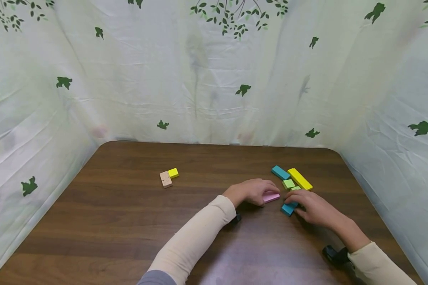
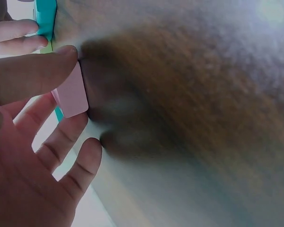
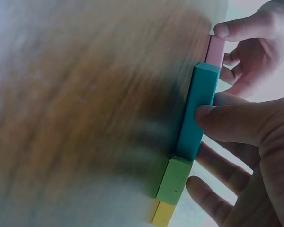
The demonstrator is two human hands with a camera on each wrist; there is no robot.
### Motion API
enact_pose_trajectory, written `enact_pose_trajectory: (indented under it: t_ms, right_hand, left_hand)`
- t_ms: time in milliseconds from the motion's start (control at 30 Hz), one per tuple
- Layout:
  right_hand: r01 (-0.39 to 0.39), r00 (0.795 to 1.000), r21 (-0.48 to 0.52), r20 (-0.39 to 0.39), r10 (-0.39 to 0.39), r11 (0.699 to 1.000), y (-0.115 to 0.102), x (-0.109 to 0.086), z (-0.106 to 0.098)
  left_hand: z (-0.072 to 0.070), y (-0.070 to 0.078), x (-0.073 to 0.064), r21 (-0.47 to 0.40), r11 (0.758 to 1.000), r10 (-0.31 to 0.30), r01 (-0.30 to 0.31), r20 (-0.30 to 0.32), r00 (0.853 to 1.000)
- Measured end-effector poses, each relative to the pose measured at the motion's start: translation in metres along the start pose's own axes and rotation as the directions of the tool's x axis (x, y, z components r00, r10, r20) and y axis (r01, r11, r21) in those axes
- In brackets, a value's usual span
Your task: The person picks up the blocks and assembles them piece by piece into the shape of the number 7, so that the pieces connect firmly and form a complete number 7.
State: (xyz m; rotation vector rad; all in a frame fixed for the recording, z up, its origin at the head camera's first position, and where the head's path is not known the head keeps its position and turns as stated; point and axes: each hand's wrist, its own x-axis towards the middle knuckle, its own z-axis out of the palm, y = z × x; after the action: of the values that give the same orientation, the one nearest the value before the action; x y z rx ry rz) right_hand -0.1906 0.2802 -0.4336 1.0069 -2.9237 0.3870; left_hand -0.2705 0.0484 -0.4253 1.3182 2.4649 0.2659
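My left hand (image 1: 251, 191) pinches a pink block (image 1: 272, 197) on the table. In the left wrist view the thumb lies on one side of the pink block (image 2: 73, 97), with fingers on the other. Just to the right, my right hand (image 1: 317, 208) grips a blue block (image 1: 287, 209); its thumb presses the side of that blue block (image 3: 194, 135) in the right wrist view. Behind it are two light green blocks (image 1: 288, 184), one partly hidden by the right hand. A long yellow block (image 1: 300, 179) and a second blue block (image 1: 280, 172) lie at the back of this group.
Farther left on the brown wooden table (image 1: 103, 221), a beige block (image 1: 165, 179) lies against a small yellow block (image 1: 173, 173). A pale curtain (image 1: 157, 71) with leaf and bird prints hangs behind the table and along both sides.
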Motion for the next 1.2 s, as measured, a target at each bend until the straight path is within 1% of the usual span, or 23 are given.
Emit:
enact_pose_trajectory:
  t_ms: [100, 267, 433, 667, 800, 933, 1200]
  right_hand:
    - [0.001, 1.0, 0.002, -0.003, -0.001, 1.0, -0.001, 0.0, -0.001]
    - [0.003, 1.0, 0.008, 0.001, -0.003, 1.0, -0.003, 0.001, -0.002]
    - [0.002, 1.0, 0.01, 0.001, -0.002, 1.0, -0.005, 0.001, -0.003]
    - [0.005, 1.0, 0.007, 0.0, -0.005, 1.0, -0.006, 0.001, -0.001]
    - [-0.001, 1.0, 0.002, 0.008, 0.001, 1.0, -0.005, 0.0, 0.001]
    - [0.002, 1.0, 0.005, 0.014, -0.002, 1.0, -0.006, 0.0, 0.001]
    - [0.027, 0.999, -0.024, -0.022, -0.027, 0.999, -0.007, 0.001, 0.002]
  left_hand:
    - [0.0, -0.001, -0.001, -0.02, 1.0, 0.01, -0.01, -0.002, 1.0]
    - [-0.002, -0.004, -0.006, -0.059, 0.998, 0.005, -0.005, -0.005, 1.0]
    - [-0.003, -0.008, -0.013, -0.053, 0.999, -0.001, 0.0, -0.02, 1.0]
    - [-0.009, -0.012, -0.023, -0.033, 0.999, 0.011, -0.012, -0.039, 0.999]
    - [-0.012, -0.016, -0.03, -0.048, 0.999, -0.002, 0.0, -0.041, 0.999]
    - [-0.017, -0.019, -0.042, -0.054, 0.998, -0.015, 0.013, -0.048, 0.999]
    - [-0.026, -0.027, -0.063, -0.005, 0.999, 0.032, -0.033, -0.085, 0.996]
